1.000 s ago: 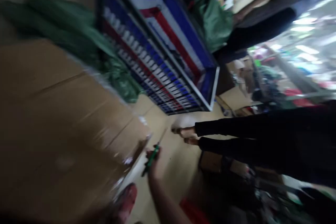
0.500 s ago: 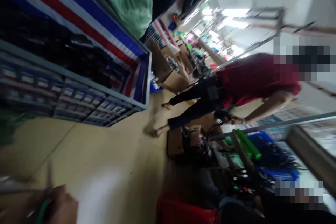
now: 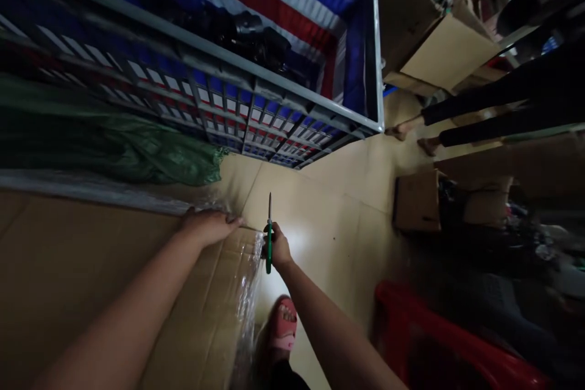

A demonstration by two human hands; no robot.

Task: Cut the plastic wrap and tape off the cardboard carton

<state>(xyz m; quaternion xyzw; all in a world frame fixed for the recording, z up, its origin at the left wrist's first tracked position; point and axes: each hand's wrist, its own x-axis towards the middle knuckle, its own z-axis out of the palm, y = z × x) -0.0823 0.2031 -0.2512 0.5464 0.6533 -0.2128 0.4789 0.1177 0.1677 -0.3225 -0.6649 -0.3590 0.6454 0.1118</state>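
Observation:
My right hand (image 3: pixel 276 246) is closed round the green handle of a pair of scissors (image 3: pixel 269 237), whose narrow blades point away from me and look closed together. It is just off the right corner of a large cardboard box (image 3: pixel 192 304) wrapped in clear plastic wrap (image 3: pixel 247 298). At the box's far edge, my left hand (image 3: pixel 211 225) grips the wrap, thumb towards the scissors. Most of its fingers are hidden beyond the edge, and the wrap there is blurred.
A grey plastic crate (image 3: pixel 256 82) with a striped lining holds black items (image 3: pixel 247 30). Beside it lies a green sack (image 3: pixel 183 152). A red plastic stool or chair (image 3: pixel 411 317) is at lower right. Cartons (image 3: pixel 415 201) and a person's legs (image 3: pixel 484 103) are on the right.
My view has swung down and left, bringing the wrapped box and both forearms into sight. The scissors now show clearly in my right hand, and the standing person is visible only from the legs.

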